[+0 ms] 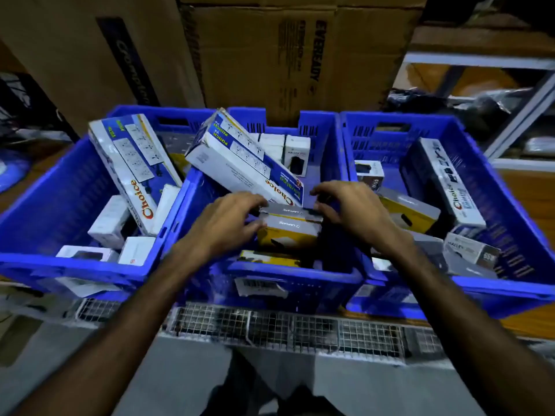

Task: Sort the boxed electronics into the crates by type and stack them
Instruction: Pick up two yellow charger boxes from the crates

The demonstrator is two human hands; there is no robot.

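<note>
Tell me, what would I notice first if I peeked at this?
Three bright blue crates sit side by side, full of boxes. In the middle one, the left hand and the right hand hold a grey and yellow box. Behind it a long white and blue Choice box leans tilted.

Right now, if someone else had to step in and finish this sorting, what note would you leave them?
Left hand and right hand: both grip a grey-and-yellow box in the middle crate.
A long Choice box leans tilted across that crate; another leans in the left crate, and a third lies in the right crate.
Done: little; all three crates hold mixed types.
Left: separate long boxes, white boxes and yellow boxes, then stack.
</note>
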